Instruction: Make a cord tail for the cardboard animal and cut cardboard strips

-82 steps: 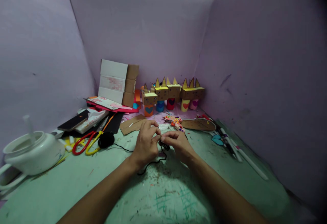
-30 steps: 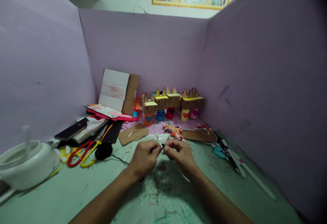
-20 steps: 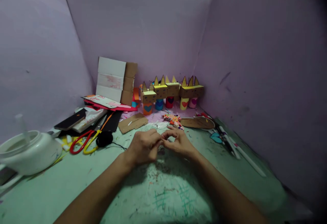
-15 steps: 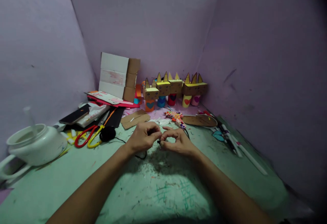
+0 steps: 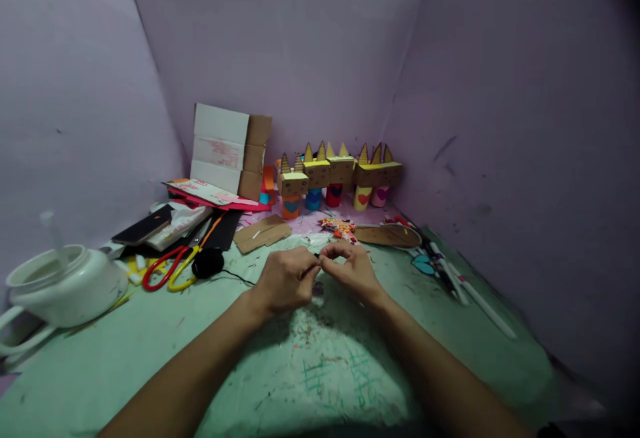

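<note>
Head view, left hand: at the centre of the frame, the left hand (image 5: 285, 279) is curled, thumb and forefinger pinched together at a bit of black yarn (image 5: 317, 256).
Head view, right hand: just right of centre, the right hand (image 5: 353, 270) has thumb and forefinger closed in a ring, the tips meeting the left fingertips at that bit; its other fingers are partly hidden.
Yarn: mostly covered by the fingers; a strand shows left of the left hand, leading to a black yarn ball (image 5: 207, 263) at centre left.
Beside the ball: a red handle (image 5: 183, 251) and a yellow handle, both of scissors.
Lower left: a white pot (image 5: 93, 295) with a pale stick standing in it.
Beyond the hands: a flat cardboard piece (image 5: 265, 233), a patterned item (image 5: 340, 228) and box-headed figures (image 5: 316, 173).
Right of centre: pens (image 5: 447, 271) on the green tabletop (image 5: 280, 391).
</note>
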The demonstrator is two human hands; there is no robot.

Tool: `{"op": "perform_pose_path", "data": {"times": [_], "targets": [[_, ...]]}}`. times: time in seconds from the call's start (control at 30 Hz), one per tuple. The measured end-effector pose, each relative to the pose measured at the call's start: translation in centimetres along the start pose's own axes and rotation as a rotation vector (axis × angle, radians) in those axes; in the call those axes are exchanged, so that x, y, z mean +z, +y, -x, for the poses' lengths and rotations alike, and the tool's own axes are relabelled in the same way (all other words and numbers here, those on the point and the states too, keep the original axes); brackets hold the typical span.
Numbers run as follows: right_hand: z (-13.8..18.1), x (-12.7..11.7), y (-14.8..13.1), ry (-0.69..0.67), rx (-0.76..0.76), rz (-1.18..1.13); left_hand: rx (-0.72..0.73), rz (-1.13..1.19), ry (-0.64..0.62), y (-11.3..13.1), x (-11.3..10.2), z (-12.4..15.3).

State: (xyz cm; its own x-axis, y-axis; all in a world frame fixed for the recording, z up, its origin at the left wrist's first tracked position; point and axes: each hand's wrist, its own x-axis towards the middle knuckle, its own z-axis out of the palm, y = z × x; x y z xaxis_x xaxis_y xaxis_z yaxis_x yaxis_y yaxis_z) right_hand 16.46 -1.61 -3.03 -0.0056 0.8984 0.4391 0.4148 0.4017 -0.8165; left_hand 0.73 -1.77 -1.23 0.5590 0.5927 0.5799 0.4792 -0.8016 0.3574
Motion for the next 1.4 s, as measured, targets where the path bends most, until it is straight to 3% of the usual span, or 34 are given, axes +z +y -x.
{"op": "perform_pose_path", "data": {"times": [0.1,0.2,0.33,0.43,0.57,0.7,0.97,1.2,1.4], "targets": [[0.2,-0.1,0.1,-0.158,-0.118,0.042,0.033,0.06,-0.032,-0.2,-0.8,-0.2],[0.5,-0.2,-0.2,-0.296,-0.163,-0.039,-0.123,0.299,-0.03,-0.6,-1.3,-0.6],[0.7,-0.3,-0.8,-0.308,-0.039,-0.214,-0.434,0.789,-0.031,-1.0,-0.7,-0.8],[0.7,-0.2,-0.7,-0.227,0.1,-0.345,-0.508,0.916,0.006,-0.8,0.1,-0.9],[0.5,0.1,-0.6,-0.087,0.173,-0.403,-0.595,0.923,0.134,0.2,0.7,-1.0],[0.5,0.3,-0.8,0.019,0.144,-0.271,-0.66,0.876,0.211,0.7,0.8,-1.0],[1.2,1.0,-1.0,0.248,-0.242,0.157,-0.696,0.815,0.258,0.6,1.2,-0.8],[1.4,1.1,-0.6,0.223,-0.419,0.315,-0.699,0.743,0.289,0.1,1.5,-0.6],[1.5,1.1,-0.6,0.146,-0.325,0.238,-0.666,0.609,0.308,-0.4,1.4,-0.5]]}}
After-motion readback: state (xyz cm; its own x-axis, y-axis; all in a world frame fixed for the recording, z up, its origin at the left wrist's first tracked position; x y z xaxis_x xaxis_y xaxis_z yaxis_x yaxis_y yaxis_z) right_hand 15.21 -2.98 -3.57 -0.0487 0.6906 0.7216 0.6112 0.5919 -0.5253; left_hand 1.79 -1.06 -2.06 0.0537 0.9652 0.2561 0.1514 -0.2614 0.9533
